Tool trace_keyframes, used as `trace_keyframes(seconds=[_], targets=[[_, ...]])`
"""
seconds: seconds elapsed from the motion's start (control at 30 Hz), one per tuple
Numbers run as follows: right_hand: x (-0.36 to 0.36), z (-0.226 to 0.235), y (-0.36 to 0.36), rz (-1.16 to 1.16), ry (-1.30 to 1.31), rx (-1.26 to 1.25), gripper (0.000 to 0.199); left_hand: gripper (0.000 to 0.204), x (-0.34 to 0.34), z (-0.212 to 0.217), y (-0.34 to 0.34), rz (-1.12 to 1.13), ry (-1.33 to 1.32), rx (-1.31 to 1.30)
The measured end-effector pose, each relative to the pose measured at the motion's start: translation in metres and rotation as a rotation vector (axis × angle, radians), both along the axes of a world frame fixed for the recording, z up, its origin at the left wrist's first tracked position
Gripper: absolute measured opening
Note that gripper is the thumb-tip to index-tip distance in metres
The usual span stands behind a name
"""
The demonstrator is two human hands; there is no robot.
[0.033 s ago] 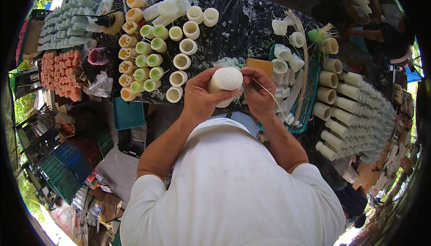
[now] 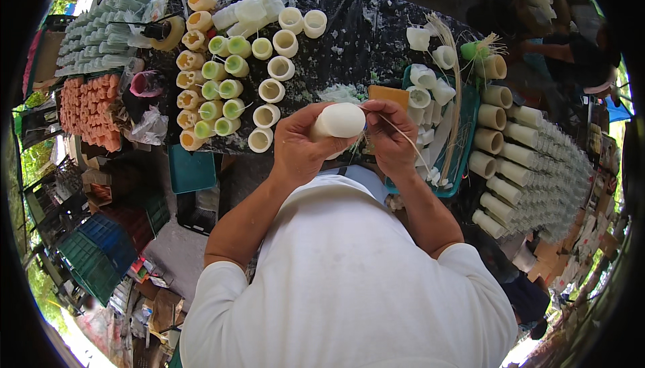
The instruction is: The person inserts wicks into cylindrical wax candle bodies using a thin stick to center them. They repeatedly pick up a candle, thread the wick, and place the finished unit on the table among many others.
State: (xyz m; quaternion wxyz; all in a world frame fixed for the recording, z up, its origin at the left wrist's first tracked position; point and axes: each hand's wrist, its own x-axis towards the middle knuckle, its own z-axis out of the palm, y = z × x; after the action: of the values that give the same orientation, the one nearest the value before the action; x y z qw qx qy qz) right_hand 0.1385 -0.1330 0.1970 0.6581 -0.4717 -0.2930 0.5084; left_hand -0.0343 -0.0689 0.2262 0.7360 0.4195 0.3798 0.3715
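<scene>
My left hand (image 2: 295,141) is wrapped round a smooth white wax candle (image 2: 341,120), its rounded end turned up toward me. Close against the candle's right side, my right hand (image 2: 392,138) pinches a thin pale wick (image 2: 404,134), whose loose end trails down to the right. Where the wick meets the candle is hidden by my fingers. To the left on the black-covered table (image 2: 363,28) stand hollow white wax cups (image 2: 271,91), green-centred candles (image 2: 233,89) and yellowish wax cups (image 2: 189,79), in rows.
A teal tray (image 2: 470,141) holds white wax pieces, with a bundle of long wicks (image 2: 457,79) across it. Beside it lies an orange-brown block (image 2: 390,96). Stacked pale wax cylinders (image 2: 517,155) crowd the right; pink stacks (image 2: 91,109) stand left. Another person's arm (image 2: 547,52) shows far right.
The candle has tipped slightly, its end now leaning more to the right. My right hand has shifted a little with the wick, and both hands keep their grip.
</scene>
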Motion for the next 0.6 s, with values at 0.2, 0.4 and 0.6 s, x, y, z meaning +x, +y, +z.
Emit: trace_keyframes(seconds=[0.2,0.4,0.6], targets=[[0.017,0.063,0.000,0.058,-0.238,0.065,0.019,0.035,-0.010,0.004,0.010,-0.007,0.245,0.542],[0.016,0.095,0.004,0.160,-0.820,0.101,0.024,0.045,-0.014,0.006,0.010,-0.034,0.340,0.789],[0.007,0.083,0.002,0.011,-0.851,0.155,0.020,0.048,-0.016,0.007,0.006,-0.042,0.370,0.783]])
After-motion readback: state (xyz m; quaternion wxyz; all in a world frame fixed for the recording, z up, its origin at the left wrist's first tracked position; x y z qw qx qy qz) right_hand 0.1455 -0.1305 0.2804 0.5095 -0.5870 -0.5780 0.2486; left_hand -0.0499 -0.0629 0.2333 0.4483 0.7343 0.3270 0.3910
